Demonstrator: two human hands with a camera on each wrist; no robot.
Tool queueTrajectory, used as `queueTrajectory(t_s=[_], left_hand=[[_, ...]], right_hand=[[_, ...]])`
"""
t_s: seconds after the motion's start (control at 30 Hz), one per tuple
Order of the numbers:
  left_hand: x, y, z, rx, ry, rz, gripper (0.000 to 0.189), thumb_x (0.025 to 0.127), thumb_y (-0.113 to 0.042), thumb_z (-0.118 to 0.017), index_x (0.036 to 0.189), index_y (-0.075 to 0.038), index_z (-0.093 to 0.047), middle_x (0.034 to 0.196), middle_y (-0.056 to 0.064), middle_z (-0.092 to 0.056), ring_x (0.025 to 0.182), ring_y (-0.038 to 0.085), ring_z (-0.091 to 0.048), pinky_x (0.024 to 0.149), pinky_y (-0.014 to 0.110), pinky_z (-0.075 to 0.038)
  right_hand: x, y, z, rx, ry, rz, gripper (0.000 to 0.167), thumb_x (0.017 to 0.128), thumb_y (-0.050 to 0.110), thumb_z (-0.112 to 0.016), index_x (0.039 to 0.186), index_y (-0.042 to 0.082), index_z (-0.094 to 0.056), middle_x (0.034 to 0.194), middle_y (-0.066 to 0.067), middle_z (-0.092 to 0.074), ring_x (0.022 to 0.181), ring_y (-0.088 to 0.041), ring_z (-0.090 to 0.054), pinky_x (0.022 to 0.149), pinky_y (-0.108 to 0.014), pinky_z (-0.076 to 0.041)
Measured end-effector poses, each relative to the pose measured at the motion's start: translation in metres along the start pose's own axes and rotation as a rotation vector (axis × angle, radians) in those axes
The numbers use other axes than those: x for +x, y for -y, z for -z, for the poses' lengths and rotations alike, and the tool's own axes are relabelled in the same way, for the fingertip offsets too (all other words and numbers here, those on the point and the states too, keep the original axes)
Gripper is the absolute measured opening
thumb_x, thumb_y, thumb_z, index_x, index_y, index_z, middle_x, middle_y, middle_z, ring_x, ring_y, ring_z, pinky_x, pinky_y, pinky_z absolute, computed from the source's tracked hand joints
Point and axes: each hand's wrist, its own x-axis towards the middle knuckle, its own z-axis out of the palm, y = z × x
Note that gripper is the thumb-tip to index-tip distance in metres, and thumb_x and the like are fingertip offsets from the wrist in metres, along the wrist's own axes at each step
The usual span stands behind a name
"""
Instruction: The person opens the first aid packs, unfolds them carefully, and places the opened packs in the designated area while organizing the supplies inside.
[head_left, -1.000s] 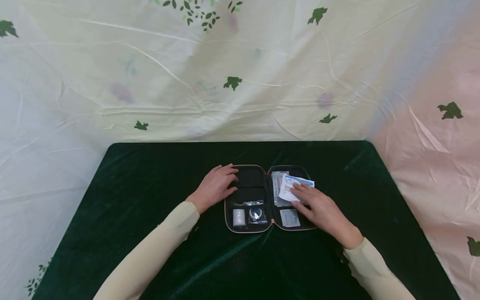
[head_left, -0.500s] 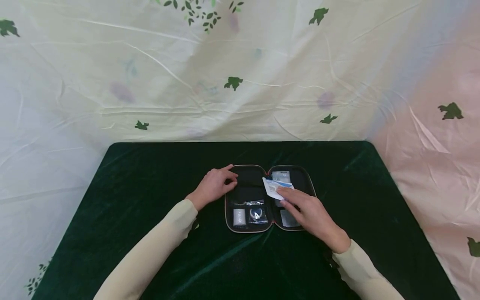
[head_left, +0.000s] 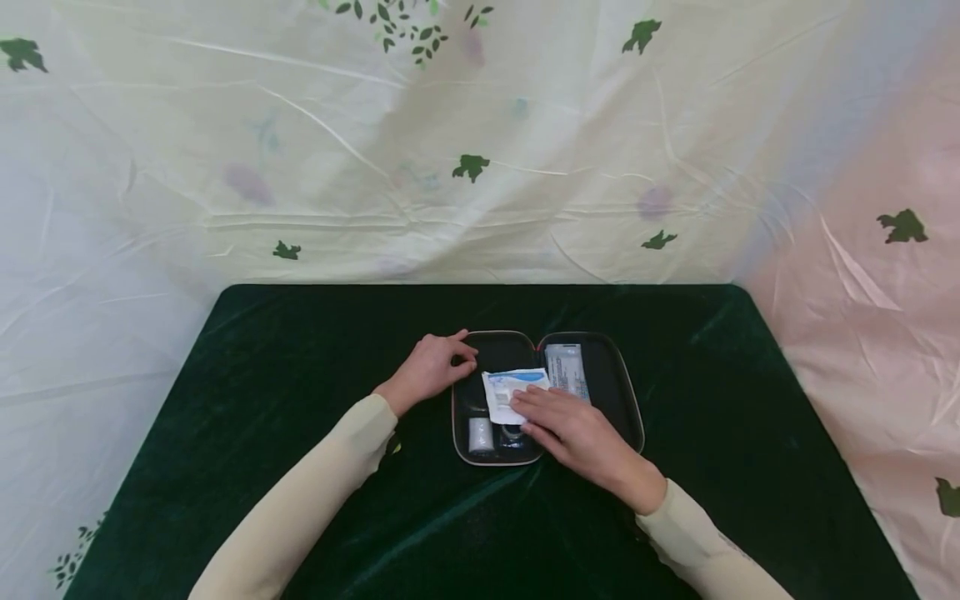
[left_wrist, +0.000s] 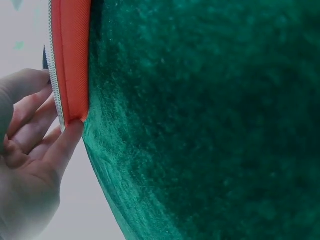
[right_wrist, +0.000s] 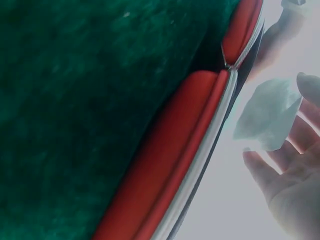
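Observation:
An orange-red zip case with a black inside [head_left: 611, 375] lies unfolded on the table. My left hand [head_left: 429, 367] holds its left edge; in the left wrist view, the fingers bend at the zip and the little finger meets the orange corner [left_wrist: 74, 107]. Between the thumb and fingers of my right hand [head_left: 588, 433] is a flat white packet with a blue band [head_left: 504, 393]. It hovers over the case's left half, covering part of the pockets. From the right wrist side, the packet [right_wrist: 267, 117] looks pale and washed out, its edge at the fingertips.
A small white wrapped roll [head_left: 481, 435] and a clear-bagged item [head_left: 513, 437] sit in the left half's near pockets. A silvery printed packet [head_left: 567, 369] lies in the right half. Dark green velvet [head_left: 337, 333] covers the table; patterned cloth [head_left: 375, 167] hangs behind.
My right hand has carried the white packet leftward from the case's right half to over its left half. The left hand stays at the left edge, its thumb and index finger drawn closer together.

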Motion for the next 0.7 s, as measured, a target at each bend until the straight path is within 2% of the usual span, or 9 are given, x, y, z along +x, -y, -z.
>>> queueTrajectory(t_s=[0.13, 0.5, 0.7], left_hand=[[0.0, 0.0, -0.001, 0.001, 0.007, 0.01, 0.023, 0.102, -0.021, -0.068, 0.118, -0.007, -0.077, 0.13, 0.008, -0.071, 0.143, 0.023, -0.047, 0.117, 0.05, -0.038], [0.0, 0.002, -0.001, -0.014, 0.009, 0.008, 0.023, 0.102, -0.022, -0.068, 0.118, -0.008, -0.077, 0.13, 0.007, -0.071, 0.143, 0.024, -0.047, 0.115, 0.051, -0.04], [-0.001, 0.001, -0.001, -0.018, 0.021, 0.016, 0.022, 0.101, -0.022, -0.068, 0.116, -0.009, -0.078, 0.131, 0.007, -0.071, 0.145, 0.024, -0.045, 0.118, 0.053, -0.035]], right_hand=[[0.004, 0.005, -0.003, 0.003, 0.037, 0.007, 0.042, 0.103, 0.025, -0.064, 0.144, 0.015, -0.063, 0.149, 0.0, -0.058, 0.14, -0.021, -0.052, 0.115, -0.051, -0.04], [0.02, 0.01, -0.005, 0.026, 0.16, 0.012, 0.041, 0.105, 0.027, -0.061, 0.144, 0.013, -0.062, 0.147, -0.004, -0.06, 0.137, -0.024, -0.055, 0.112, -0.048, -0.044], [0.035, 0.007, -0.004, 0.0, 0.244, -0.009, 0.041, 0.106, 0.027, -0.059, 0.144, 0.012, -0.061, 0.149, -0.009, -0.058, 0.138, -0.027, -0.053, 0.113, -0.048, -0.044]])
